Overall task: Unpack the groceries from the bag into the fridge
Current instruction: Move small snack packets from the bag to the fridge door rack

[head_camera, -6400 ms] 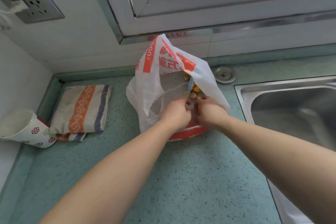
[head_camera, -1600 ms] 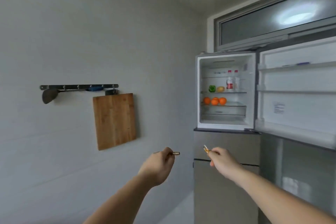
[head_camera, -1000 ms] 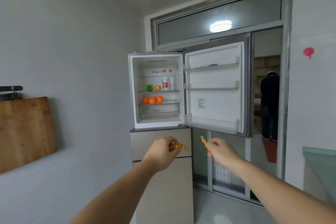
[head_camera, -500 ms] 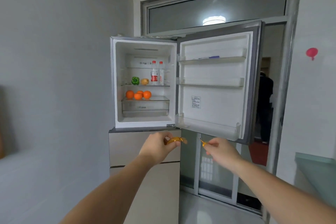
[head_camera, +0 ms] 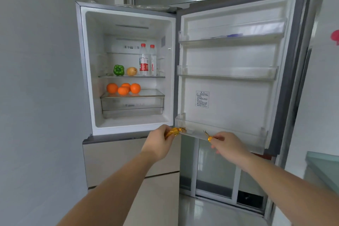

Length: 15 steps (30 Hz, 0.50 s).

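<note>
- Head view: the fridge stands with its upper door swung fully open to the right.
- Left hand: fingers curled tight around a gold-wrapped candy, whose twisted end sticks out to the right, just below the front corner of the lowest door bin.
- Right hand: thumb and forefinger pinch a second gold-wrapped candy, held in front of the same bin's wall; only a small twisted end is visible.
- Upper glass shelf: a green bell pepper, a yellow-brown round fruit beside it, and two clear bottles with red caps. The nearer bottle carries a red and white label; its print is too small to read.
- Lower shelf: four oranges grouped together on the glass cover above the clear crisper drawer.
- Door inner face: a white rectangular sticker with lines of fine print, not legible.
- Back wall of the compartment: a small strip label, also unreadable.
- Top door bin: a thin purple-blue item lies flat inside.
</note>
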Each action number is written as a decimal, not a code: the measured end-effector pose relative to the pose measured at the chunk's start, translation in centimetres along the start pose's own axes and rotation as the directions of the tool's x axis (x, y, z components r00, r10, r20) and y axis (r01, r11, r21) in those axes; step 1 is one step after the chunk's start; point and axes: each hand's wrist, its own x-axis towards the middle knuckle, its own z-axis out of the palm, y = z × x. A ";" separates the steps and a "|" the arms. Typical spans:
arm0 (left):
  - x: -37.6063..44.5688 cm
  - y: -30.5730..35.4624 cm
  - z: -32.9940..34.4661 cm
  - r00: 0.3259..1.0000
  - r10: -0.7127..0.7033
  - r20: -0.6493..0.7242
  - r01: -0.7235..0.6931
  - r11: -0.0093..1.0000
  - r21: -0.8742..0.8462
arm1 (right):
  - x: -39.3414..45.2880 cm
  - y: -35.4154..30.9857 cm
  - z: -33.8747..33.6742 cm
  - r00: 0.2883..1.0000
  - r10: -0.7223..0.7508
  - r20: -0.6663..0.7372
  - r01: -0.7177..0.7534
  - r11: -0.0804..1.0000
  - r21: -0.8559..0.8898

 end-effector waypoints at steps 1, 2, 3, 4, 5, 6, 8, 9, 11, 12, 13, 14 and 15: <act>1.3 -0.4 0.5 1.000 0.003 0.009 -0.003 1.000 0.006 | 1.5 0.1 0.2 1.000 -0.002 -0.008 0.002 1.000 0.001; 2.6 -0.8 1.1 1.000 0.009 0.017 -0.009 1.000 0.014 | 3.0 0.3 0.4 1.000 -0.004 -0.017 0.004 1.000 0.004; 3.9 -1.3 1.7 1.000 0.013 0.025 -0.014 1.000 0.024 | 4.4 0.6 0.7 1.000 -0.009 -0.023 0.009 1.000 0.012; 5.0 -1.7 2.3 0.999 0.016 0.032 -0.017 0.999 0.034 | 5.9 1.0 0.9 1.000 -0.016 -0.025 0.017 0.999 0.028; 6.2 -2.0 2.8 0.999 0.018 0.037 -0.020 0.999 0.046 | 7.3 1.3 1.1 0.999 -0.030 -0.026 0.031 0.999 0.045; 7.5 -2.3 3.3 0.999 0.020 0.042 -0.022 0.998 0.057 | 8.8 1.6 1.2 0.998 -0.047 -0.027 0.049 0.997 0.055; 10.5 -2.6 3.9 0.998 0.021 0.056 -0.026 0.997 0.075 | 12.1 1.9 1.1 0.995 -0.091 -0.037 0.093 0.994 0.056; 12.3 -2.5 4.2 0.998 0.027 0.058 -0.032 0.996 0.088 | 14.0 1.9 0.8 0.992 -0.116 -0.053 0.119 0.991 0.056; 15.6 -2.6 4.7 0.999 0.031 0.045 -0.035 0.994 0.106 | 17.3 1.9 0.6 0.984 -0.153 -0.088 0.159 0.985 0.063; 16.8 -2.9 5.3 0.999 0.027 0.039 -0.031 0.993 0.110 | 18.7 2.1 0.7 0.981 -0.169 -0.091 0.175 0.982 0.065; 17.8 -3.3 6.0 0.999 0.025 0.044 -0.030 0.993 0.117 | 19.8 2.4 0.9 0.980 -0.182 -0.085 0.188 0.980 0.062; 18.7 -3.9 6.8 0.998 0.030 0.062 -0.038 0.991 0.132 | 20.8 2.9 1.2 0.980 -0.187 -0.070 0.191 0.980 0.051; 19.6 -4.4 7.7 0.996 0.035 0.085 -0.047 0.988 0.145 | 21.7 3.5 1.5 0.982 -0.182 -0.053 0.184 0.983 0.027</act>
